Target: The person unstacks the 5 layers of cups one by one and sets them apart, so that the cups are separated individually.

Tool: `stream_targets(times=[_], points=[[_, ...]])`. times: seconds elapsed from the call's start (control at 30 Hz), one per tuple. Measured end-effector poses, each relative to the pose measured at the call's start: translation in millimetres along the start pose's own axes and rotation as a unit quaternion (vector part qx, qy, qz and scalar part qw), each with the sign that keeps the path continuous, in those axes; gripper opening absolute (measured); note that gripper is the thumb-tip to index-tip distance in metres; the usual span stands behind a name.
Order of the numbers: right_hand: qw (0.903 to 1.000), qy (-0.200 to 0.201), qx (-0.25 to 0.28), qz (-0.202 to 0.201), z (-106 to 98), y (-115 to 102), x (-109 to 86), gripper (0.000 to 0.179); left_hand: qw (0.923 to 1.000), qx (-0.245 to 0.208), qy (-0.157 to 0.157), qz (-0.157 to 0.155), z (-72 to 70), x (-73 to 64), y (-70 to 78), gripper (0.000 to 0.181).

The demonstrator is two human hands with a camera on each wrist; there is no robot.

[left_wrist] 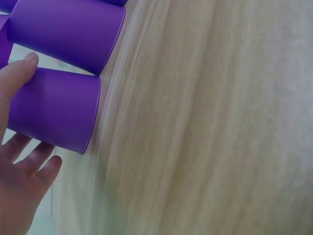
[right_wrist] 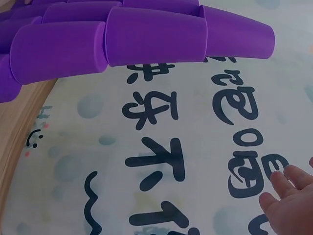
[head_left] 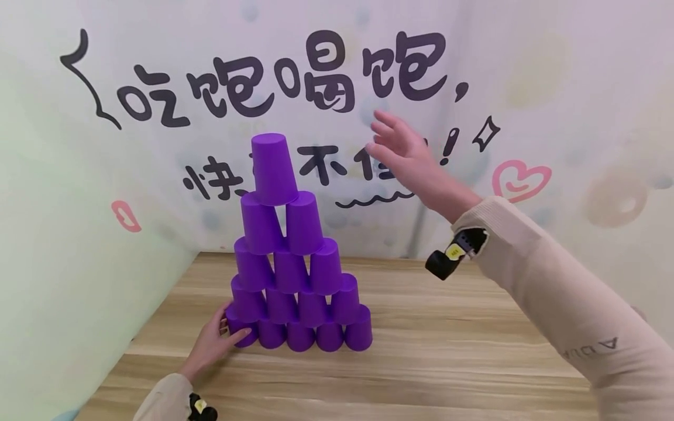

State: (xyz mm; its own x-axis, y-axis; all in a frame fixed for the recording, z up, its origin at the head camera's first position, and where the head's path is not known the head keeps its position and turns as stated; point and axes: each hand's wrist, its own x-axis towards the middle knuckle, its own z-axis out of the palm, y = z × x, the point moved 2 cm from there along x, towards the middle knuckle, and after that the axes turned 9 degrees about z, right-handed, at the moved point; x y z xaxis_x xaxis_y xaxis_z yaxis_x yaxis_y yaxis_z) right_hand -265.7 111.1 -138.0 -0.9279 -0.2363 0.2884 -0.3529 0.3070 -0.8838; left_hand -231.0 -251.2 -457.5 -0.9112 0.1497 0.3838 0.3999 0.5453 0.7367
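Purple cups, upside down, form a tall pyramid of several rows, with one cup [head_left: 274,169] alone at the top. At the lower left, my left hand [head_left: 213,345] holds the end cup [left_wrist: 54,107] of the bottom row, its thumb on the near side and the other fingers around the far side. Raised in the air to the right of the top cup is my right hand [head_left: 408,155], apart from the stack, fingers extended and nothing held. The right wrist view catches only part of that hand [right_wrist: 293,205], below the sideways-looking stack.
The pyramid stands on a wood-grain table [head_left: 447,351]. Behind it rises a pale wall [head_left: 326,17] with large dark lettering and a pink heart outline [head_left: 521,181]. Another pale wall [head_left: 63,245] borders the table on the left. Both sleeves carry black wrist straps.
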Motion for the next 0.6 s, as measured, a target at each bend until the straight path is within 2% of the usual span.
stream_targets(times=[0.23,0.4,0.6], points=[[0.9987,-0.044,0.018,-0.018,30.5,-9.2,10.5,0.055,0.9991,-0.035,0.000,-0.023,-1.1,-0.1,-0.2,0.062],[0.9977,-0.067,-0.005,-0.010,48.1,-18.0,18.8,0.055,0.9995,-0.028,0.001,-0.013,0.3,0.0,-3.8,0.061],[0.9943,-0.105,-0.010,0.011,68.2,-37.4,15.2,0.062,0.9995,-0.030,0.001,-0.003,-0.2,0.4,-9.2,0.060]])
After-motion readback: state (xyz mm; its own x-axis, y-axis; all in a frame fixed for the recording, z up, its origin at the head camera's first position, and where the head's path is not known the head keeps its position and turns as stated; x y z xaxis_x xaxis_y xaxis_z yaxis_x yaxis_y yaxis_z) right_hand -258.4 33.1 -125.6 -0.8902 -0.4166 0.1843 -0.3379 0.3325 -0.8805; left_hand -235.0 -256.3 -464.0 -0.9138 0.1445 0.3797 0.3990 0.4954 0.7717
